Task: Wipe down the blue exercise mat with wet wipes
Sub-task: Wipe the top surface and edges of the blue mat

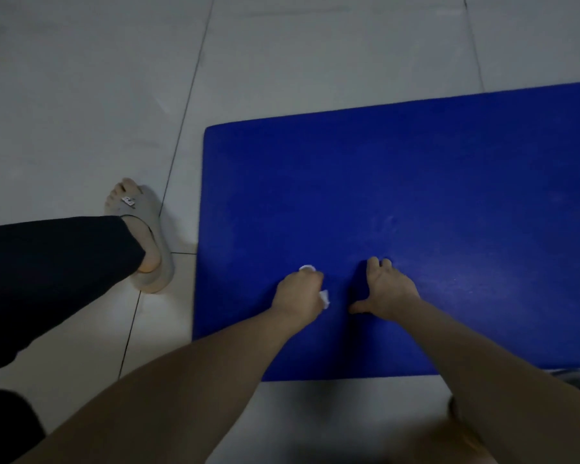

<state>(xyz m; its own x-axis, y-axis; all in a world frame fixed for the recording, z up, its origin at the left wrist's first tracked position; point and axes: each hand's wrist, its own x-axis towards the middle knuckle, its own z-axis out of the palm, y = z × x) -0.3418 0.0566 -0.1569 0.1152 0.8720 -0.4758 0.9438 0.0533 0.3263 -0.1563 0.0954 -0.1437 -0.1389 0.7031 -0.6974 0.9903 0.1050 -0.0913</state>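
Near the short end of the blue mat [416,195], close to its near edge, my left hand [298,293] is closed round a bunched wet wipe [325,299]; white scraps of it show past the knuckles and at the thumb side, and the fist bears it down on the foam. Just beside it my right hand [387,289] lies on the mat with the thumb splayed wide, holding nothing; I take it to be pinning the mat so it does not creep on the tiled floor [81,95]. The mat lies flat on the tiles and runs out of view to the right; my left foot in a grey slipper [154,256] stands on the floor just off its short edge.

To wipe well from here, I judge the wipe is balled too small and would cover little per pass; better to spread it flatter under the fingers. Strokes should run in overlapping lanes with even pressure; pushing hard toward a free edge could ruck the foam, so I would draw toward the bracing hand instead. That hand should shift onto dry ground as I go; faint dull patches near the middle may be damp or smudge, I cannot tell which.
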